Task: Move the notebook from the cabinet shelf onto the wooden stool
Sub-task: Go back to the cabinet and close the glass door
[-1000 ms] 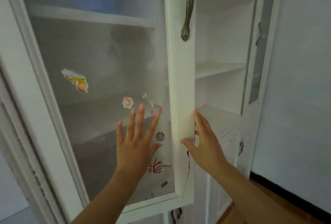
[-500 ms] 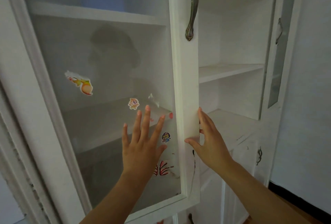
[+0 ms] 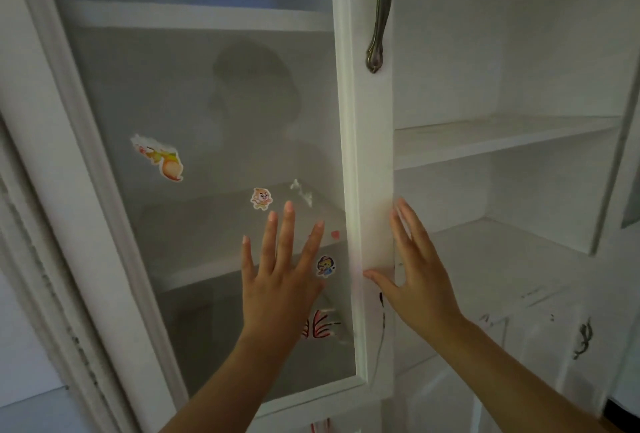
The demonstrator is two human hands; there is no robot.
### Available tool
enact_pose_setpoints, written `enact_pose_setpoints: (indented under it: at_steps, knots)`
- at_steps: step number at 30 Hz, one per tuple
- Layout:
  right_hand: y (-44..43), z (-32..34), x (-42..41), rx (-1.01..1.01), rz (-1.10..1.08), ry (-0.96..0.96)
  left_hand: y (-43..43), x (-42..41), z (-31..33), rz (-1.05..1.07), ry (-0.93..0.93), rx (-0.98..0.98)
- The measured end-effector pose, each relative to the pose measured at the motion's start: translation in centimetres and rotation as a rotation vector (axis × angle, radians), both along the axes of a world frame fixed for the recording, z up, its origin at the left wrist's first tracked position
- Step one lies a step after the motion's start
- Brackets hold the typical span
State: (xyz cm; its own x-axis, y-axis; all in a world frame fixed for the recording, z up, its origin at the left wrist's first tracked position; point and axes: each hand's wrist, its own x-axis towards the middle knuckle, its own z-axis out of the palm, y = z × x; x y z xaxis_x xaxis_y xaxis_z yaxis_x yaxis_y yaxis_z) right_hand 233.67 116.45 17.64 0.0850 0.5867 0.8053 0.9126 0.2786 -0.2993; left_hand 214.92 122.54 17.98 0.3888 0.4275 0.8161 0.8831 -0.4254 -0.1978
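A white cabinet fills the head view. Its left glass door (image 3: 367,162) carries several stickers and a bronze handle (image 3: 379,10). My left hand (image 3: 280,280) is spread flat against the glass, fingers apart. My right hand (image 3: 415,276) rests on the door's right edge, thumb on the front of the frame, fingers behind it. The right side stands exposed, with bare white shelves (image 3: 502,134). No notebook and no wooden stool are in sight.
Behind the glass, more white shelves (image 3: 194,17) show dimly. A second glass door (image 3: 623,121) stands open at the far right. Lower cabinet doors with a dark handle (image 3: 584,339) sit below. A white wall lies at the left.
The view has shifted so the cabinet looks closer and the open right bay wider. Both hands stay on the left door in about the same pose.
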Motion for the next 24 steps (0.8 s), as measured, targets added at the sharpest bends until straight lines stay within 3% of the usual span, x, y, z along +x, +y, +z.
enact_pose_setpoints:
  at_steps: [10,24]
  knots:
    - [3.1,-0.3,1.3,-0.017,0.028,-0.223,0.6,1.1,0.0,0.084,-0.012,-0.054]
    - [6.3,-0.4,1.8,-0.003,0.123,-0.241,1.6,1.9,0.5,0.191,0.006,-0.098]
